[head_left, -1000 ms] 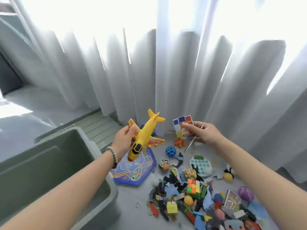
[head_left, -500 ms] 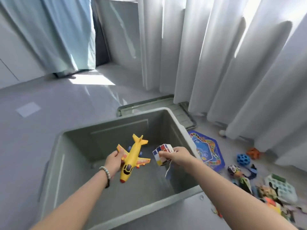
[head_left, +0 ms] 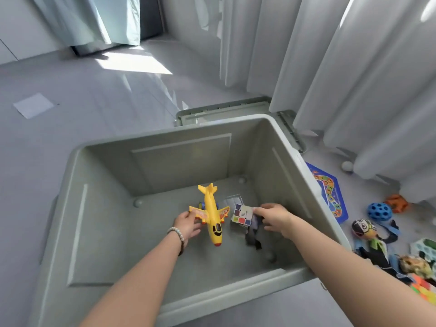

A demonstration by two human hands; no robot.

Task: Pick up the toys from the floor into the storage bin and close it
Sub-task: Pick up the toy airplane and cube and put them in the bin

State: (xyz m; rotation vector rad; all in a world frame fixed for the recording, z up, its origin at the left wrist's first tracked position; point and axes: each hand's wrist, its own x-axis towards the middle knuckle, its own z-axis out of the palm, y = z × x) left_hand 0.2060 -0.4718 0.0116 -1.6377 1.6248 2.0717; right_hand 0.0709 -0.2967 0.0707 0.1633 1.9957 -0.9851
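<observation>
Left hand (head_left: 188,224), a bead bracelet at its wrist, reaches down into the grey-green storage bin (head_left: 77,208) with fingers spread, its fingertips touching the left wing of the yellow toy airplane (head_left: 210,215); whether it grips the wing I cannot tell. Right hand (head_left: 274,219) is also inside the bin, fingers loosely parted, fingertips against the puzzle cube (head_left: 241,214), with dark flat pieces (head_left: 252,234) blurred just beneath it. Whether the airplane and cube rest on the bin's bottom or hang above it is unclear. No lid covers the bin; its lid (head_left: 226,109) lies flat on the floor just beyond the far rim, partly under the white curtain (head_left: 354,67). On the floor to the right of the bin lie a blue game board (head_left: 330,197), a blue holed ball (head_left: 379,211), an orange toy (head_left: 397,203) and more mixed toys (head_left: 401,258).
</observation>
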